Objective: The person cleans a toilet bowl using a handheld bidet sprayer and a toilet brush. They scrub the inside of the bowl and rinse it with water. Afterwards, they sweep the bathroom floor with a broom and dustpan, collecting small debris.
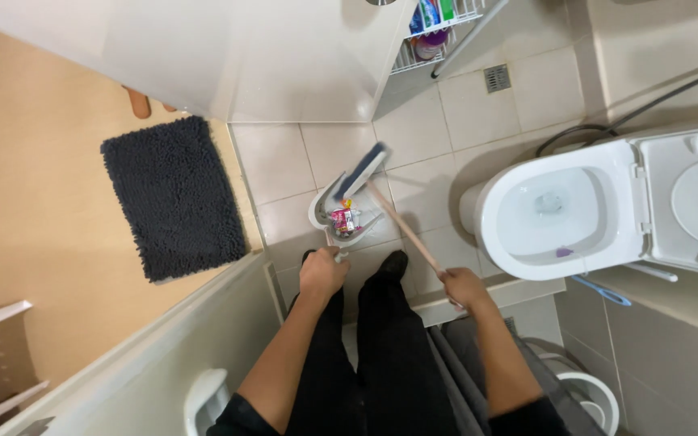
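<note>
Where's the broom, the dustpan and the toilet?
broom (363, 171), head view, on the blue brush head
dustpan (322, 210), head view, on its white left rim
toilet (498, 234), head view, on the seat's front rim

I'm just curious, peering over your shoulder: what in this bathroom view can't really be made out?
All in the head view:
- Dustpan contents: colourful scraps, too small to identify.
- Dustpan handle: covered by the left hand.
- Broom handle end: hidden inside the right hand.
- Wire rack bottles: cut off by the top edge.
- White bin: cut by the bottom edge.
</note>
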